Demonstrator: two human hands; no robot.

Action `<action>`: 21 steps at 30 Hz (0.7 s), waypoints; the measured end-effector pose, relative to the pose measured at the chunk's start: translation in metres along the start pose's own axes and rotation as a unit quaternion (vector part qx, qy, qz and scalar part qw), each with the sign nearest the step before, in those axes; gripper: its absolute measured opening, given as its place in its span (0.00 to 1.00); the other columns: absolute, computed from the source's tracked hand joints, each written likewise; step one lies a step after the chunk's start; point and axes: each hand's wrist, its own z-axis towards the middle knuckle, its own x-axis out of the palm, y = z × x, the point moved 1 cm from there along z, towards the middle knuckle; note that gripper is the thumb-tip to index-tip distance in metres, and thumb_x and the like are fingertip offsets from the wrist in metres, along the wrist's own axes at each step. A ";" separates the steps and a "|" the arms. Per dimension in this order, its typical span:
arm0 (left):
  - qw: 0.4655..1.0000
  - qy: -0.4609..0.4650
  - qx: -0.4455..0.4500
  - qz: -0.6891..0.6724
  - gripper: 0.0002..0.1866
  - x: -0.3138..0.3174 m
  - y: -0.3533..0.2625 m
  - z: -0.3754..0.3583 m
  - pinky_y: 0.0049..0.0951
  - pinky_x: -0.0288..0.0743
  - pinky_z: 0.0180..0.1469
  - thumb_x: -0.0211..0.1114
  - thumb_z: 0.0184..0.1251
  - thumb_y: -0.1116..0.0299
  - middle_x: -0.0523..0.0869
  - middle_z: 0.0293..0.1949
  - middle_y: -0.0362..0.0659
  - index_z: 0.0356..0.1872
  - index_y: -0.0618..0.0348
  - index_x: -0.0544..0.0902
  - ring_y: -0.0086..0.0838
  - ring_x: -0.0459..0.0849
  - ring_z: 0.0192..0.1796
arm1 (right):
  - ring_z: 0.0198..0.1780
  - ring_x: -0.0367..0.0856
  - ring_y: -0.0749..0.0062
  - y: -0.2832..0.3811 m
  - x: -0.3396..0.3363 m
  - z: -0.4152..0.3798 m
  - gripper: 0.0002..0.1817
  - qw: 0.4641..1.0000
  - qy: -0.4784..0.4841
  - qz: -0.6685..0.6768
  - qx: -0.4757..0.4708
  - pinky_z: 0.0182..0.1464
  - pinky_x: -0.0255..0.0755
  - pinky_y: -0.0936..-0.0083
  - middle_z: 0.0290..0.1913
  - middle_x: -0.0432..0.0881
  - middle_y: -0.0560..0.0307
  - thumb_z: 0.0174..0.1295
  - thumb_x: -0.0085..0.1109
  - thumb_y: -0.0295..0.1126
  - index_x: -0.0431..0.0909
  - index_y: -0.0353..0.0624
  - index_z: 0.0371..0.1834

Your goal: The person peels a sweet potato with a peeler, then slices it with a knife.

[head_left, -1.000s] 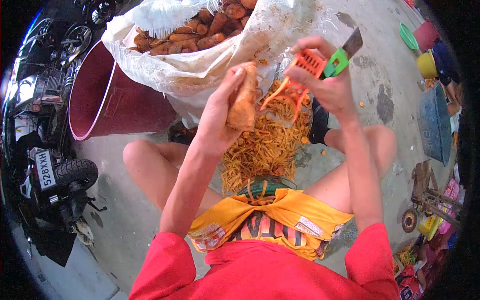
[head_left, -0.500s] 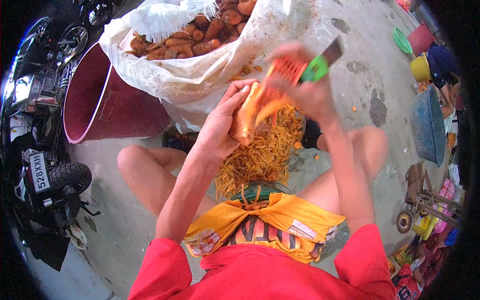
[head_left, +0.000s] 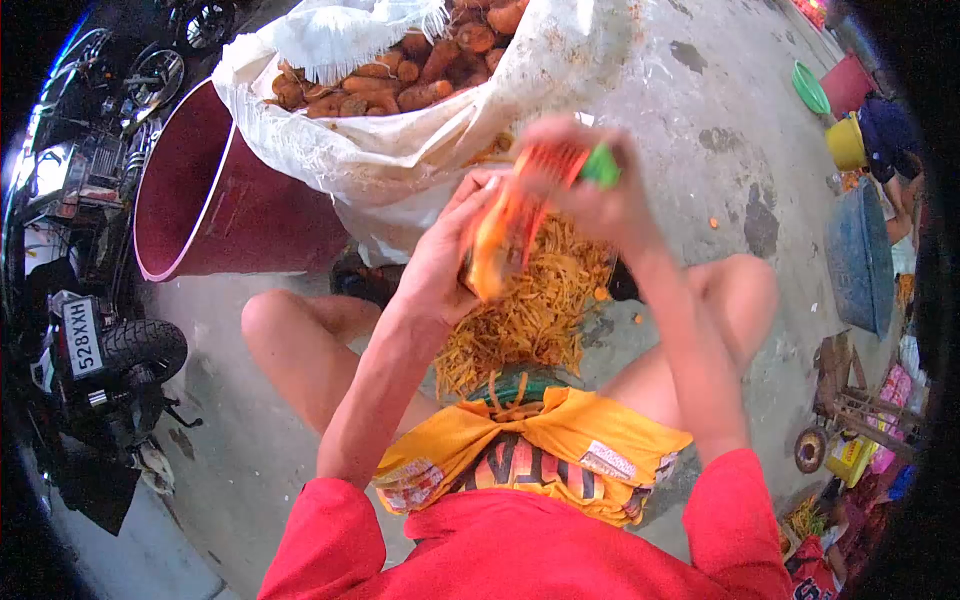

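A: Carrot (head_left: 492, 250) sits above the peel pile (head_left: 530, 310), left hand (head_left: 440, 270) wrapped round its lower end.
B: Right hand (head_left: 600, 205) clamps the peeler (head_left: 555, 165). Carrot's likely stiff, slippery; grip low.

- left hand (head_left: 440, 262) raised in front of chest, fingers curled in a grip, palm facing right
- right hand (head_left: 600, 200) raised just beside it, fingers closed, motion-blurred
- both forearms angled up, elbows bent
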 end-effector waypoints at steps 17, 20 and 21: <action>0.994 -0.029 0.022 -0.099 0.11 0.013 -0.009 -0.001 0.27 0.86 0.36 0.58 0.84 0.58 0.83 0.47 0.36 0.56 0.50 0.78 0.23 0.86 0.44 | 0.44 0.87 0.82 0.004 0.004 0.004 0.09 0.989 -0.073 0.096 0.083 0.46 0.81 0.81 0.40 0.91 0.62 0.68 0.73 0.33 0.85 0.41 0.44; 0.995 0.013 0.002 -0.097 0.10 0.002 -0.006 0.003 0.28 0.86 0.39 0.58 0.83 0.58 0.84 0.47 0.37 0.55 0.50 0.77 0.25 0.86 0.42 | 0.40 0.85 0.82 -0.003 0.010 0.001 0.09 0.999 0.003 0.044 -0.006 0.43 0.78 0.80 0.37 0.89 0.63 0.65 0.75 0.31 0.85 0.41 0.43; 0.993 0.081 0.007 -0.090 0.10 -0.007 -0.003 0.002 0.27 0.86 0.40 0.58 0.83 0.58 0.84 0.47 0.37 0.55 0.49 0.76 0.25 0.87 0.41 | 0.40 0.85 0.82 -0.018 0.001 0.003 0.09 0.999 0.001 0.045 0.001 0.43 0.78 0.80 0.37 0.89 0.63 0.65 0.75 0.31 0.85 0.41 0.43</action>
